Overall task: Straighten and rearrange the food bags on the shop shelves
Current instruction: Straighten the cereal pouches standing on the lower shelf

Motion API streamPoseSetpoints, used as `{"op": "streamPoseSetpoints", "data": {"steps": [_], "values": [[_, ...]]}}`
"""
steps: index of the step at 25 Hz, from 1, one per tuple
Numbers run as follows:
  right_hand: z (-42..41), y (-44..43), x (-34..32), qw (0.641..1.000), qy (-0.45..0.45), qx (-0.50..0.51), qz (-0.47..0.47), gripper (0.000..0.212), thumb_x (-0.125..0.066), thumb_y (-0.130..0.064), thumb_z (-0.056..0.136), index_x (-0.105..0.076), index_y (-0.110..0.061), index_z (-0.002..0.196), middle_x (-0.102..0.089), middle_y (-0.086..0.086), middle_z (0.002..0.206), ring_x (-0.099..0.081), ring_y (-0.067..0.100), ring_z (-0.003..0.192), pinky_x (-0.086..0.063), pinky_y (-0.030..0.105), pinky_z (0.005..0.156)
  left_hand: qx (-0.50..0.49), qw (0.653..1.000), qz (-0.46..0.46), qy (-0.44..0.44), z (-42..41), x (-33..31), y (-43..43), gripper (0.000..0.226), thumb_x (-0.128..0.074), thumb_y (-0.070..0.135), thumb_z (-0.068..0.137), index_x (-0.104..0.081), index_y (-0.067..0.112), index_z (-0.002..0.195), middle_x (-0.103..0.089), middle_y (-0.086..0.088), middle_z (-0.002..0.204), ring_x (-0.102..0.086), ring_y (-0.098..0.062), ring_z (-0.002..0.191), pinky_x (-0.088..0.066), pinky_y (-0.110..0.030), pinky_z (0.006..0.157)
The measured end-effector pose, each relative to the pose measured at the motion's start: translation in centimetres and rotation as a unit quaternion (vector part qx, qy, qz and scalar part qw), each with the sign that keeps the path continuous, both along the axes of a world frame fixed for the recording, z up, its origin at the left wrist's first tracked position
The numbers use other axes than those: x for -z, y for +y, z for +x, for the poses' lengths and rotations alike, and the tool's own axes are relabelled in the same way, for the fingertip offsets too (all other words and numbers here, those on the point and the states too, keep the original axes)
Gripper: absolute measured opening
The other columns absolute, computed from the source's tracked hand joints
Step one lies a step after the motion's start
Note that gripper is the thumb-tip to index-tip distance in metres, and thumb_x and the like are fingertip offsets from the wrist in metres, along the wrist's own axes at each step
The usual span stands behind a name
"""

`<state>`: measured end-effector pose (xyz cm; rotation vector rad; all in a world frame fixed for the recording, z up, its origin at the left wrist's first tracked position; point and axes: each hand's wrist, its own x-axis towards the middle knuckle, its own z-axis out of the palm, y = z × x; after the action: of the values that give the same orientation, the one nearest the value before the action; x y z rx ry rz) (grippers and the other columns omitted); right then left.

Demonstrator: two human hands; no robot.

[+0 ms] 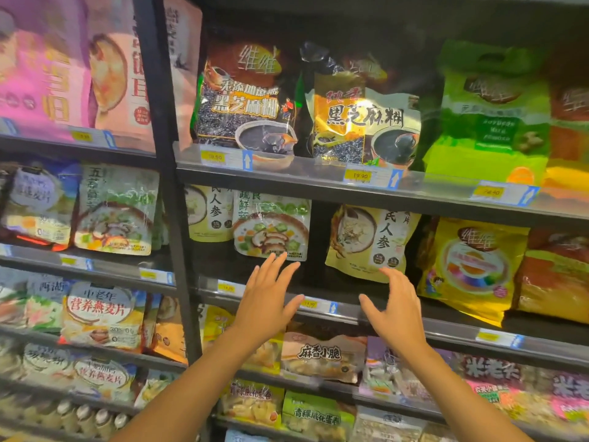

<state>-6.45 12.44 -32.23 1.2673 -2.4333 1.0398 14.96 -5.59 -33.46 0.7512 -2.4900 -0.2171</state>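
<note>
Head view: both hands reach toward the middle shelf (318, 306), holding nothing. The left hand (267, 301) is spread, fingertips just below the vegetable-porridge bag (271, 228), which stands upright, long axis vertical, face outward. The right hand (395, 309) is also spread, thumb out, its fingertips at the lower edge of the yellow ginseng bag (369, 240), which leans, top tipped rightward. A dark gap lies between the two bags.
</note>
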Motion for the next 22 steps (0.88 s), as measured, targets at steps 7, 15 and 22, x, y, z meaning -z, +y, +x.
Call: {"op": "streamPoseSetpoints", "data": {"steps": [7, 15, 22], "values": [[-8.7, -2.9, 0.0, 0.983, -0.166, 0.08, 0.009, 0.035, -0.077, -0.034, 0.09, -0.053, -0.009, 0.09, -0.056, 0.009, 0.091, -0.059, 0.031, 0.096, -0.055, 0.046, 0.081, -0.001, 0.989, 0.149, -0.027, -11.5, -1.3, -3.1, 0.071, -0.056, 0.054, 0.1, -0.035, 0.016, 0.156, -0.057, -0.012, 0.138, -0.053, -0.031, 0.13, -0.048, -0.043, 0.107], [-16.1, -6.8, 1.0, 0.96, -0.274, 0.059, -0.018, 0.094, -0.078, -0.026, 0.09, -0.021, -0.009, 0.162, -0.033, 0.012, 0.165, -0.033, 0.033, 0.151, -0.032, 0.039, 0.118, 0.009, 0.942, 0.331, 0.057, -22.9, 0.1, -7.5, 0.084, -0.069, 0.027, 0.098, -0.019, 0.016, 0.164, -0.033, -0.012, 0.167, -0.037, -0.031, 0.151, -0.034, -0.036, 0.119], [-19.5, -8.4, 2.8, 0.951, -0.305, 0.044, -0.032, 0.096, -0.077, -0.026, 0.091, -0.016, -0.009, 0.163, -0.029, 0.012, 0.167, -0.032, 0.032, 0.152, -0.031, 0.041, 0.119, 0.015, 0.88, 0.469, 0.071, -25.4, 2.0, -9.8, 0.1, -0.076, 0.018, 0.09, -0.01, 0.016, 0.165, -0.047, -0.007, 0.158, -0.044, -0.028, 0.146, -0.037, -0.044, 0.12]]}}
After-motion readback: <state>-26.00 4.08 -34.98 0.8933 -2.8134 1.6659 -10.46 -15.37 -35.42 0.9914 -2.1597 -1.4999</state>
